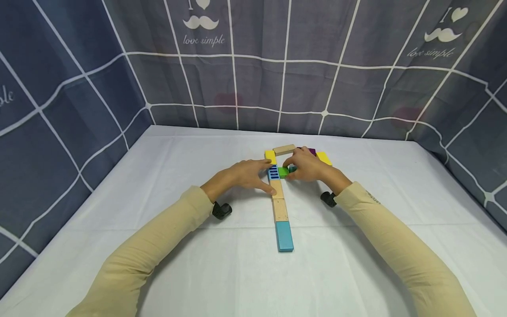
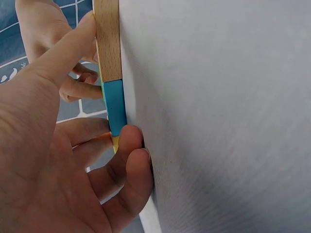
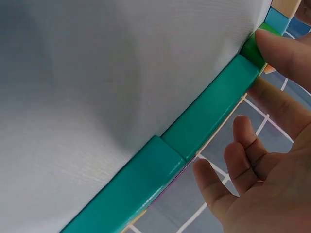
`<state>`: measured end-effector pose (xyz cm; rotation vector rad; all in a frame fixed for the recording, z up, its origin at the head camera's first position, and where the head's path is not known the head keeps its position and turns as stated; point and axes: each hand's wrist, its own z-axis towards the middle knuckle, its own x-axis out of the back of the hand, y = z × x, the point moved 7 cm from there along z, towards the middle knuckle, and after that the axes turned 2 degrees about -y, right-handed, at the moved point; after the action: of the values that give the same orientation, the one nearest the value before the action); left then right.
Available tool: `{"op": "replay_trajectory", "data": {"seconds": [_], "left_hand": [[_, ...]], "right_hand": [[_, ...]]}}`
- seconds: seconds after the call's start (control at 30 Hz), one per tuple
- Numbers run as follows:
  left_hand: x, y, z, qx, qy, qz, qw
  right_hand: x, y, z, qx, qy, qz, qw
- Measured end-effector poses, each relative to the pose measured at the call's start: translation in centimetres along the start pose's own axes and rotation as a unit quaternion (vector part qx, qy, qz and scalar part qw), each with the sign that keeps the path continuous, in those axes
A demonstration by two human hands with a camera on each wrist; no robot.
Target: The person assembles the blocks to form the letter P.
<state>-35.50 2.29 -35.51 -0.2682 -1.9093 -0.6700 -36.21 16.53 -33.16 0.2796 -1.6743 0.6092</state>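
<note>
My left hand (image 1: pixel 247 173) lies along the left side of a column of blocks. Its thumb touches a plain wooden block (image 1: pixel 277 189); its loosely bent fingers are by a blue block with dark stripes (image 1: pixel 273 172) and a yellow block (image 1: pixel 270 156). From the other side, my right hand (image 1: pixel 306 166) pinches a small green block (image 1: pixel 283 172) between thumb and index finger, against the blue block's right side. In the right wrist view, a teal block (image 3: pixel 209 107) meets the green one, and a second teal block (image 3: pixel 126 191) follows in line. The right hand's other fingers are curled in the air.
Nearer me, the column continues with another wooden block (image 1: pixel 280 209) and a light blue block (image 1: pixel 284 236). Behind the hands lie a wooden block (image 1: pixel 284 150), a purple block (image 1: pixel 312 151) and a yellow block (image 1: pixel 324 158). A gridded curtain (image 1: pixel 253 83) surrounds the white tabletop (image 1: pixel 198 273).
</note>
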Motion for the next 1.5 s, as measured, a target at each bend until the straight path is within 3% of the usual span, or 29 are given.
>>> {"op": "replay_trajectory", "data": {"seconds": [0.47,0.73,0.93,1.33,1.5], "left_hand": [[0.0,0.0,0.1,0.001,-0.001,0.006,1.0],[0.0,0.0,0.0,0.004,0.0,0.003,1.0],[0.0,0.0,0.1,0.001,0.001,0.003,1.0],[0.1,0.0,0.0,-0.007,0.001,-0.003,1.0],[0.1,0.1,0.0,-0.006,0.002,-0.004,1.0]], "right_hand": [[-0.1,0.3,-0.2,-0.008,0.001,0.004,1.0],[0.2,1.5,-0.9,-0.034,0.005,0.007,0.9994],[0.1,1.6,-1.0,-0.014,0.008,0.011,0.9998],[0.1,1.6,-1.2,-0.021,0.013,0.011,0.9996],[0.3,2.5,-2.2,-0.025,0.027,0.025,0.999]]}}
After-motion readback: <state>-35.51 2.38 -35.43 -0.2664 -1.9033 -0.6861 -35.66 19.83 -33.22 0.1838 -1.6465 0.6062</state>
